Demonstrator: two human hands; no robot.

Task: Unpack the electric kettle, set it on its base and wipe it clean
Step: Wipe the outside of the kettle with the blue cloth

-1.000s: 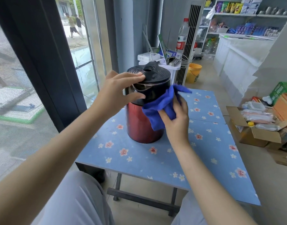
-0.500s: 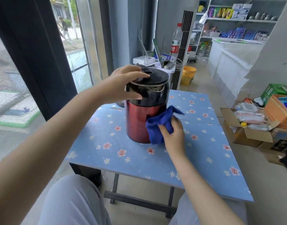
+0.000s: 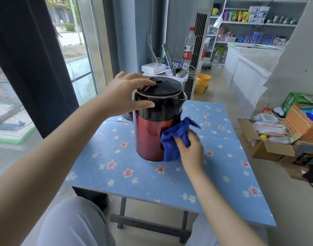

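- The electric kettle (image 3: 156, 121) is stood upright near the middle of the blue flowered table (image 3: 116, 174); its base cannot be made out beneath it.
- The kettle is steadied by the left hand (image 3: 124, 94), which is spread over the black lid (image 3: 162, 86) with the thumb laid against the dark upper band.
- A bunched blue cloth (image 3: 173, 139) is gripped in the closed right hand (image 3: 190, 148) and pressed against the lower right of the red body.
- The kettle could be tipped or slid sideways if the cloth is pushed harder than the top hold resists.
- The lid might be pressed askew by the weight of the left hand.
- Compared with the frame half a second earlier, the cloth is seen lower on the red wall, close to the tabletop.
- A second earlier it was held up at the black band below the lid.
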